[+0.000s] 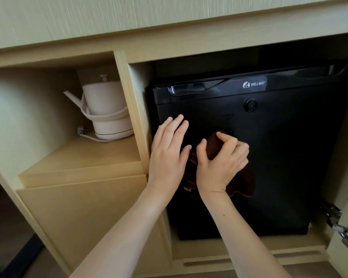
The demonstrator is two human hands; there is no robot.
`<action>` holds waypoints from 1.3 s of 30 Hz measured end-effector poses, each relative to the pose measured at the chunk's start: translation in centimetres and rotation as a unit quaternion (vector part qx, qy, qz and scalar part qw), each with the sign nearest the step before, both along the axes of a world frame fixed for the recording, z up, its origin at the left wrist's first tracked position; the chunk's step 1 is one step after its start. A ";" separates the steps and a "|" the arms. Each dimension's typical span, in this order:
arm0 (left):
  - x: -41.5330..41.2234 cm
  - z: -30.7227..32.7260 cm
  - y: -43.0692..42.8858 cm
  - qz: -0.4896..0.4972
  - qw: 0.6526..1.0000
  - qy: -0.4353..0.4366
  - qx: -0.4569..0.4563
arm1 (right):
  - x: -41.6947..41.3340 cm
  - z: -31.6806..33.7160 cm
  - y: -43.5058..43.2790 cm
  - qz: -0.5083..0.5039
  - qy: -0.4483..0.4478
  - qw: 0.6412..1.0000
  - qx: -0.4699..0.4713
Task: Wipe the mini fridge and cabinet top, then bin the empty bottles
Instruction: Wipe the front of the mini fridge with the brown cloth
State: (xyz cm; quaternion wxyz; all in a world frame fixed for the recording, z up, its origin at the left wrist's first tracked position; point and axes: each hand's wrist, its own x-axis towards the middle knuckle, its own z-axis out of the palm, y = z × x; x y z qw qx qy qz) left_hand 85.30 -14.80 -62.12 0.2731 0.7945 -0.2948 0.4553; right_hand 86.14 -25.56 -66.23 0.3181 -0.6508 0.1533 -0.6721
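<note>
Head view, reading outward from the mini fridge. Far to its left, past the upright cabinet divider, a pale kettle is sitting on its base on an open shelf, with its cord lying beside it. The black fridge is standing in the compartment right of the divider, with only a narrow dark gap showing between the divider and the fridge's left side.

You are laying your left hand flat on the fridge door close to its left edge, fingers straight and holding nothing. Just right of it, your right hand is curling its fingers and thumb around a dark brown cloth and pressing it against the middle of the door.

Above your hands, white lettering on the fridge's top band is reading "WELLWAY" beside a small logo, and a round lock is sitting just below it. The door's right half is lying bare. A metal hinge is showing on the pale wood at the fridge's lower right.
</note>
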 end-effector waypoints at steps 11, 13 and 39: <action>0.6 -0.4 -0.2 0.014 0.999 -0.041 -0.003 | -1.3 -10.7 -1.3 0.022 0.050 0.997 -0.057; 0.7 -0.3 -0.2 0.020 0.999 -0.041 0.006 | -1.3 -10.0 -1.1 0.022 0.054 0.998 -0.034; 1.8 -1.7 -0.9 0.039 0.997 -0.071 0.002 | -2.2 -4.2 -4.5 0.053 0.018 0.998 0.031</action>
